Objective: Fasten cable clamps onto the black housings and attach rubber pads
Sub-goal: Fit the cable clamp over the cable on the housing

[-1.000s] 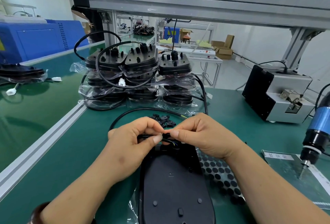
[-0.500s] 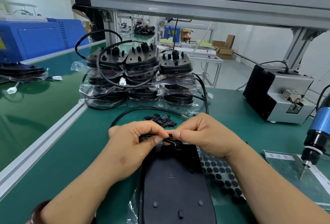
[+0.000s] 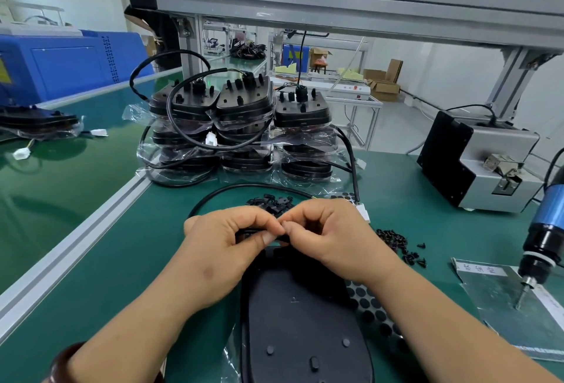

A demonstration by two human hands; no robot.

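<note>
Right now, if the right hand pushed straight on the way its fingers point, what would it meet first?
Its fingers point left, so the right hand would meet the left hand at once; their fingertips already look pressed together over the cable, though depth is unclear.

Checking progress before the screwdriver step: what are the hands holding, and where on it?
Both hands, left hand and right hand, pinch the black cable with their fingertips just above the housing's far end; whether a clamp is on it cannot be told.
</note>
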